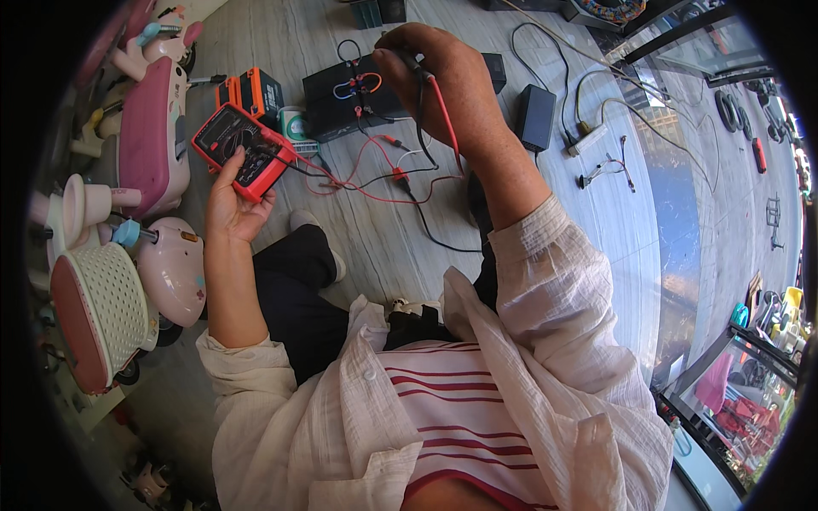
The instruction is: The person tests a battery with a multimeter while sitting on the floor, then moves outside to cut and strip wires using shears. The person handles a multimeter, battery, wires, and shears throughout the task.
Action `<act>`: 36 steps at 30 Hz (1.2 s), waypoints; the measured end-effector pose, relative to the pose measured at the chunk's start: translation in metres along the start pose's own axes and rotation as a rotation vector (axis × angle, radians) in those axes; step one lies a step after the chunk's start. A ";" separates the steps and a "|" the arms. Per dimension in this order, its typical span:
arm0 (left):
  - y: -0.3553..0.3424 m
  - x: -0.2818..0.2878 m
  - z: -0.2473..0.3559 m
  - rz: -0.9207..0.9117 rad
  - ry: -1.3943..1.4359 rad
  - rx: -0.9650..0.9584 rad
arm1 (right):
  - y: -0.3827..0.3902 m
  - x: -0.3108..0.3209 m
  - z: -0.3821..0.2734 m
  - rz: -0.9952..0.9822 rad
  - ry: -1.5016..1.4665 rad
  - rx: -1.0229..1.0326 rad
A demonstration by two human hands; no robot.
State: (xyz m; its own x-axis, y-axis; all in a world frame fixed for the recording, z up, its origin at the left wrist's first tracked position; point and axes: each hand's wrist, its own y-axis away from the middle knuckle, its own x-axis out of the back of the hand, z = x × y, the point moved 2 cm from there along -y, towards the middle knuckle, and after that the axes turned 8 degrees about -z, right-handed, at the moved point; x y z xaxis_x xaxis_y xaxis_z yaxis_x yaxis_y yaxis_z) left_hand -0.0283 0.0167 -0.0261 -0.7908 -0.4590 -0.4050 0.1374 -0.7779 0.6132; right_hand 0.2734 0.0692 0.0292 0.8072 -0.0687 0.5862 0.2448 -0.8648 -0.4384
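My left hand [234,209] is closed around a red multimeter [223,128] with a dark face, its thumb resting on the front near the dial. Red and black leads run from the meter across the floor. Up and to the right, my right hand [460,85] is pinched around the multimeter probes [418,70], whose red and black leads hang below it. Their tips are hidden by the hand. Beneath and beside that hand lies a black box [328,115], with blue, orange and red wires on top. A red connector [399,173] joins wires on the floor.
An orange-and-black box [256,92] and a green-and-white box [296,129] stand beyond the meter. A black power adapter [536,117], a white power strip [588,139] and a small wire harness [609,168] lie at right. Pink ride-on toys [153,136] line the left side.
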 end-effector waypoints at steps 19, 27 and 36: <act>-0.003 0.004 0.000 -0.015 0.009 -0.009 | 0.000 -0.001 -0.001 -0.025 0.006 0.007; -0.002 0.002 0.000 -0.029 0.009 -0.001 | 0.000 0.000 -0.001 -0.036 0.006 0.001; 0.000 -0.001 -0.001 -0.020 0.000 -0.003 | 0.000 0.000 -0.001 -0.036 0.011 0.004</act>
State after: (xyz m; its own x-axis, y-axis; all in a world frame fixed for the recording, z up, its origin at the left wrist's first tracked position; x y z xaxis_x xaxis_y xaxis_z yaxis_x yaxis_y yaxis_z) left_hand -0.0271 0.0167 -0.0263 -0.7932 -0.4436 -0.4172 0.1233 -0.7879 0.6034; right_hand 0.2727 0.0688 0.0297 0.7919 -0.0435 0.6091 0.2754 -0.8648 -0.4198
